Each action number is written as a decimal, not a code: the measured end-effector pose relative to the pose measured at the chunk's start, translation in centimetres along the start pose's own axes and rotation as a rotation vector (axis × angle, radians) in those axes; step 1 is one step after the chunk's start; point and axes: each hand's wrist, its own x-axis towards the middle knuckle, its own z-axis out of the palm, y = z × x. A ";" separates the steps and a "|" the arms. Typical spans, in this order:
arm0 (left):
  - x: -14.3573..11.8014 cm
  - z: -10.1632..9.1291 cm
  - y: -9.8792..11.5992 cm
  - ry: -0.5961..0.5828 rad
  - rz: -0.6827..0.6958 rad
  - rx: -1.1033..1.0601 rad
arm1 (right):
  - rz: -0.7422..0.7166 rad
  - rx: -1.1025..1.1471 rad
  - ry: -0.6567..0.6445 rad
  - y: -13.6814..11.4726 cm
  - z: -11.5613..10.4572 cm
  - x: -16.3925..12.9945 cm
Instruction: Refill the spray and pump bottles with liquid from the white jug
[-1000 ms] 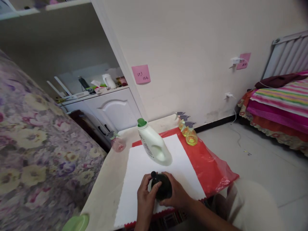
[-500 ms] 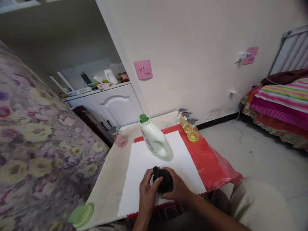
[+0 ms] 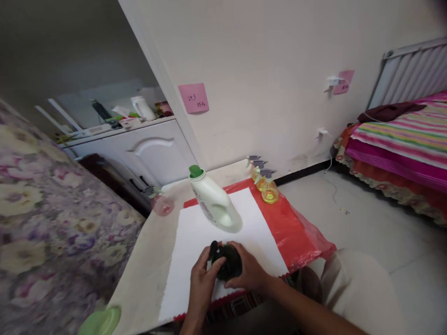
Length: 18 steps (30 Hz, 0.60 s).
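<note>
I have the dark bottle (image 3: 226,266) between both hands on the white sheet (image 3: 195,237), near the front edge of the table (image 3: 150,260). My right hand (image 3: 249,274) wraps its round body from the side and pins it to the sheet; my left hand (image 3: 200,281) is closed on the top, thumb and fingers pinching the small black cap (image 3: 213,246). As I read it, the step is working that cap, a twist at the neck while the body is held. The next move calls for a firm hold with the right hand so the body does not turn along with the cap, and a short turn of the left wrist with the pinch kept tight on so small a part. The bottle is squat and rounded, very dark green or black, glossy, and tilted a little toward my left; most of it is hidden by my fingers, so I cannot tell whether it holds liquid or whether the cap is a plain one or a spray head. Beyond it on the sheet a white jug (image 3: 214,202) with a green cap leans over, well apart from my hands. Yellow spray bottles (image 3: 267,188) stand at the far corner on the red plastic (image 3: 296,228), and a pink sprayer (image 3: 159,202) sits off the sheet to the left.
</note>
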 end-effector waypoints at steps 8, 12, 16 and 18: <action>-0.5 0.8 -0.5 0.199 0.076 0.057 | 0.031 -0.009 0.013 -0.1 0.3 -0.4; -0.6 0.3 -0.5 0.074 0.075 -0.003 | 0.057 -0.008 0.002 -0.1 0.3 -0.5; -0.8 0.7 -0.8 0.165 0.036 -0.023 | 0.036 -0.002 0.002 0.2 0.5 -0.6; -0.9 1.0 -0.7 0.217 0.042 -0.003 | 0.031 -0.003 0.009 0.4 0.5 -0.6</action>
